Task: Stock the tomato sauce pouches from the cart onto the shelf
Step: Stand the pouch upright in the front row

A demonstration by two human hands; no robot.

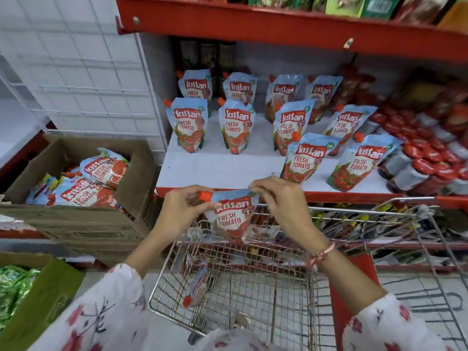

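Observation:
I hold one tomato sauce pouch upright by its top corners, just below the front edge of the white shelf. My left hand pinches the corner with the orange cap, and my right hand pinches the other corner. The pouch hangs over the far end of the wire cart. Another pouch lies tilted against the cart's left wall. Several pouches stand in rows on the shelf.
An open cardboard box of more pouches sits at the left. Red-capped jars fill the shelf's right side. A green box of green packets is at lower left. A red upper shelf overhangs.

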